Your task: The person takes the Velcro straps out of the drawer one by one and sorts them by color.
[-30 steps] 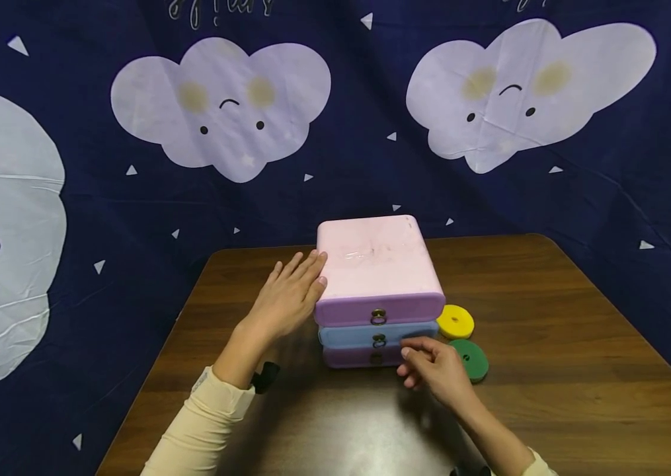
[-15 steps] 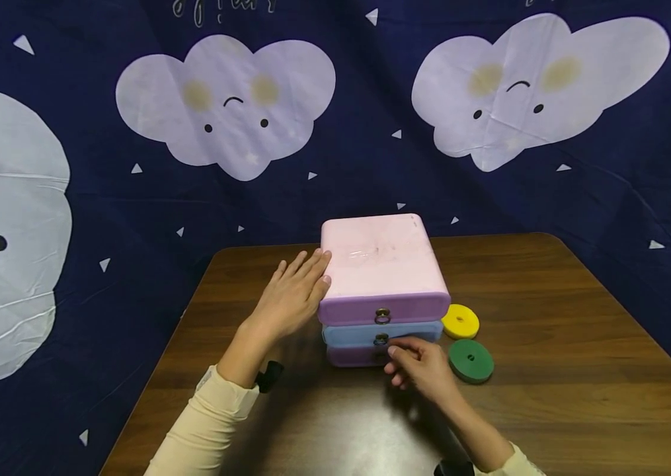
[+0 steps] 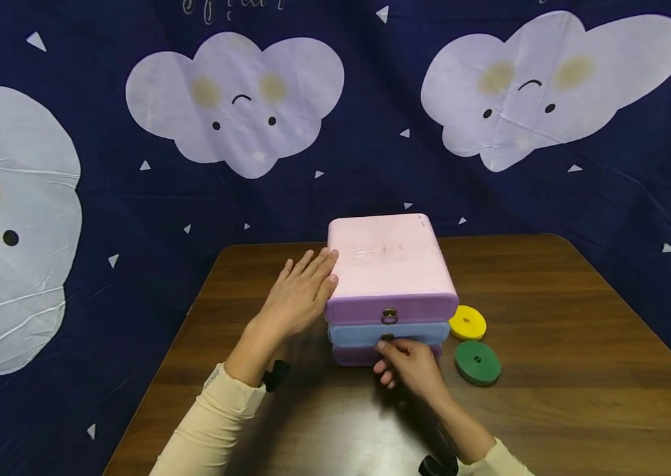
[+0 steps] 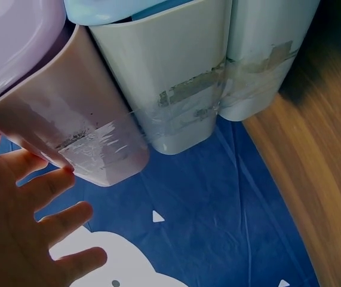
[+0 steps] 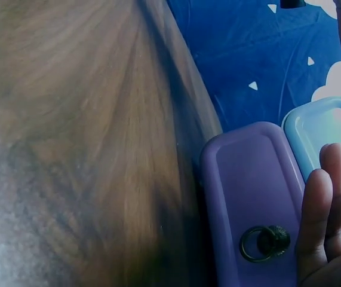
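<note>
A small three-tier drawer box (image 3: 385,258) with a pale pink top stands on the table. My left hand (image 3: 296,297) lies against its upper left side, fingers extended; the left wrist view shows the fingertips at the pinkish top tier (image 4: 74,119). At the front, my right hand (image 3: 412,370) pinches the ring pull (image 3: 387,337) of the light blue middle drawer (image 3: 353,335) between thumb and index finger, which hide the ring. Above is a purple drawer (image 3: 353,309) with its own ring. The purple bottom drawer (image 5: 248,173) has a dark ring pull (image 5: 257,244) hanging free.
To the right of the box, a yellow disc (image 3: 468,322) and a green disc (image 3: 478,362) with center holes lie on the wooden table (image 3: 561,344). A dark blue cloth (image 3: 371,99) with clouds hangs behind the table's far edge.
My right hand has moved left across the drawer fronts to the middle ring pull, its fingertips now closing on it. The left hand keeps its place on the box. The view has shifted slightly.
</note>
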Demonstrator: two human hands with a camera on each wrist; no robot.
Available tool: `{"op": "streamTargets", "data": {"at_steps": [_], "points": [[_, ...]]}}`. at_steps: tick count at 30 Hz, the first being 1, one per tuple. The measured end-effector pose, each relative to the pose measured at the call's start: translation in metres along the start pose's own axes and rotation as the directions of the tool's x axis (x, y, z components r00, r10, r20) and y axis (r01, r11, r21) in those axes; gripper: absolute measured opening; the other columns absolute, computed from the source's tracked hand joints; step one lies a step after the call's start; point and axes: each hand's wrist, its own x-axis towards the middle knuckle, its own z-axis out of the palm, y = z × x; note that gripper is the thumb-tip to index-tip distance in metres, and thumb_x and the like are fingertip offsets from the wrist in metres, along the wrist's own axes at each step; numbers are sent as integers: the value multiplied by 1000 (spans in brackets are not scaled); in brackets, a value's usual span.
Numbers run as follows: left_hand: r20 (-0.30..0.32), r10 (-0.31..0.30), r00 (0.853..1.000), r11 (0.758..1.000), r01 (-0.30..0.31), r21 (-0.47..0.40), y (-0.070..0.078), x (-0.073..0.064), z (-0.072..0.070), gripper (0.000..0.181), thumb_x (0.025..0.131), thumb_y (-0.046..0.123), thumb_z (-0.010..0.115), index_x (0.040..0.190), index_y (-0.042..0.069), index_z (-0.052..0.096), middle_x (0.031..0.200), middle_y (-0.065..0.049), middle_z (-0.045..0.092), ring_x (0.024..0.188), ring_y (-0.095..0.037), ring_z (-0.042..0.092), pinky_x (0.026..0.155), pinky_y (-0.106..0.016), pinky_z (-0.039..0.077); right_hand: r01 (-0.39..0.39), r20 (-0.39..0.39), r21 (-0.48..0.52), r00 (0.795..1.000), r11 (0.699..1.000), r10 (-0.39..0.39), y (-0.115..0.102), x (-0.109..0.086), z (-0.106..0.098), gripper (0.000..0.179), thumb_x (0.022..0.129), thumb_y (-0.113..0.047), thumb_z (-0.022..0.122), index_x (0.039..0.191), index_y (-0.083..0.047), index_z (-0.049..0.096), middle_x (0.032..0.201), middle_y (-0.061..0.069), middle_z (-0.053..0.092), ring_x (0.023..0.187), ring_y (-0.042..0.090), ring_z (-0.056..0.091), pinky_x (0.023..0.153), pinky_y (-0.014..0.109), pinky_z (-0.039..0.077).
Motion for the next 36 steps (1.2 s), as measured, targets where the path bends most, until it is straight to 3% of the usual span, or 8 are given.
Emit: {"op": "streamTargets", "data": {"at_steps": [6, 27, 36], "points": [[-5, -10, 1000, 1000, 10, 15, 3, 2, 0, 52, 102, 47, 17, 151, 30, 17, 159, 4, 19, 148, -24, 13, 119, -53, 10, 6, 17, 21, 1000, 1000, -6, 0, 0, 0, 41, 94, -28, 57, 107, 10, 64, 68, 9, 71, 50, 12, 62, 51, 33, 55], [-28, -12, 1000, 999, 13, 42, 1, 2, 2, 52, 102, 46, 16, 151, 29, 19, 158, 3, 23, 148, -27, 14, 119, -56, 7, 1, -30, 64, 1000, 998, 1, 4, -7, 1, 44, 93, -31, 58, 103, 11, 65, 63, 8, 69, 46, 12, 61, 48, 31, 54], [-19, -13, 1000, 997, 15, 75, 1, 3, 0, 52, 102, 45, 15, 151, 30, 18, 158, 4, 21, 148, -26, 14, 119, -55, 8, -9, 15, 79, 1000, 997, 8, 4, -20, 4, 46, 92, -30, 59, 103, 14, 63, 65, 10, 69, 47, 12, 61, 49, 31, 54]]}}
